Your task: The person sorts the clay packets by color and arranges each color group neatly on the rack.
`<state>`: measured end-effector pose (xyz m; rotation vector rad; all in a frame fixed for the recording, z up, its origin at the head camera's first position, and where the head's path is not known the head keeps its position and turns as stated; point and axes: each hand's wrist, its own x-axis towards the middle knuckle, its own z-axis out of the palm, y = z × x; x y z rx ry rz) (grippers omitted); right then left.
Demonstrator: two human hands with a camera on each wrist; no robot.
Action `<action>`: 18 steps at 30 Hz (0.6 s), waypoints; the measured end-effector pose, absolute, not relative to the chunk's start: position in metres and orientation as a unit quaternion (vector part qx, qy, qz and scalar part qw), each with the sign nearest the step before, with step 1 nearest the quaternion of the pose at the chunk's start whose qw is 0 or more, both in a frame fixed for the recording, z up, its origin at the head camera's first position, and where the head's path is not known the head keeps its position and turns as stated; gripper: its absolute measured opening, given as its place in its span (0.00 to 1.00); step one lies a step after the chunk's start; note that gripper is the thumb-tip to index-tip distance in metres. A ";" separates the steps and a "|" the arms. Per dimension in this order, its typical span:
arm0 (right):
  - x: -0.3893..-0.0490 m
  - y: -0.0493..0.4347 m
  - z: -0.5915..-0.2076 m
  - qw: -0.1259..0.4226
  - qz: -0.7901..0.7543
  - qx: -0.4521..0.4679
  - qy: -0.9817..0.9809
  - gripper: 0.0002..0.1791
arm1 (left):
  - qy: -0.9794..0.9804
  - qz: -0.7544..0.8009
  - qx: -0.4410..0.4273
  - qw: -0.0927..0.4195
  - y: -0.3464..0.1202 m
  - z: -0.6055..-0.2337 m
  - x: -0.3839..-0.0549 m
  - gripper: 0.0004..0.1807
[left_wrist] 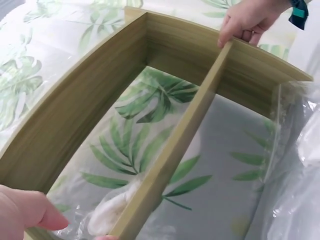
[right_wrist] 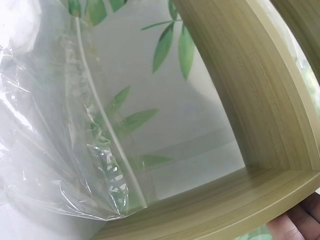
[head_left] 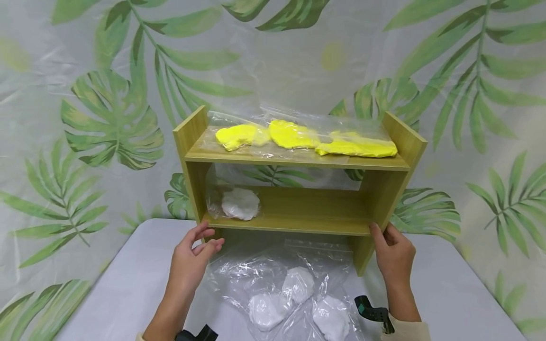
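"Where's the left grip (head_left: 191, 258)?"
"By the left side of the shelf (head_left: 311, 206), thumb and fingers apart; I can't tell if they touch."
"Which way does the shelf run?"
"Lengthwise from left to right, between both grips, toward the bench's (head_left: 123, 284) far end."
"And the right grip (head_left: 395, 253)?"
"Nearer: it's pinching the right side panel (head_left: 386, 199)."

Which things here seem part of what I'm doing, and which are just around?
Seem part of the job:
shelf, gripped at one side by your right hand
three yellow bundles in clear bags, on top
white bundle, bagged, on the middle board
three white bundles, bagged, in front

Just around:
table
leafy backdrop
black wrist gear
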<state>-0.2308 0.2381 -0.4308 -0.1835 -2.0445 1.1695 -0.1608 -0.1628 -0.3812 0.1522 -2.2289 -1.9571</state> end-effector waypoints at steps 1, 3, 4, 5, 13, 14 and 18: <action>-0.231 0.238 -0.431 0.380 0.457 -0.073 -0.801 0.19 | -0.755 -0.648 0.050 0.080 -0.163 -0.383 -0.159 0.28; -0.231 0.237 -0.431 0.381 0.457 -0.074 -0.801 0.19 | -0.773 -0.629 0.049 0.069 -0.162 -0.388 -0.157 0.28; -0.231 0.237 -0.431 0.381 0.456 -0.075 -0.801 0.19 | -0.782 -0.619 0.045 0.065 -0.161 -0.392 -0.156 0.28; -0.231 0.238 -0.431 0.380 0.456 -0.077 -0.801 0.19 | -0.790 -0.608 0.045 0.060 -0.159 -0.395 -0.155 0.28; -0.230 0.238 -0.432 0.379 0.458 -0.084 -0.800 0.18 | -0.813 -0.580 0.031 0.046 -0.150 -0.422 -0.147 0.26; -0.230 0.238 -0.432 0.379 0.457 -0.083 -0.800 0.18 | -0.814 -0.579 0.035 0.043 -0.150 -0.425 -0.146 0.26; -0.231 0.238 -0.431 0.381 0.455 -0.076 -0.801 0.18 | -0.807 -0.588 0.036 0.033 -0.149 -0.439 -0.140 0.26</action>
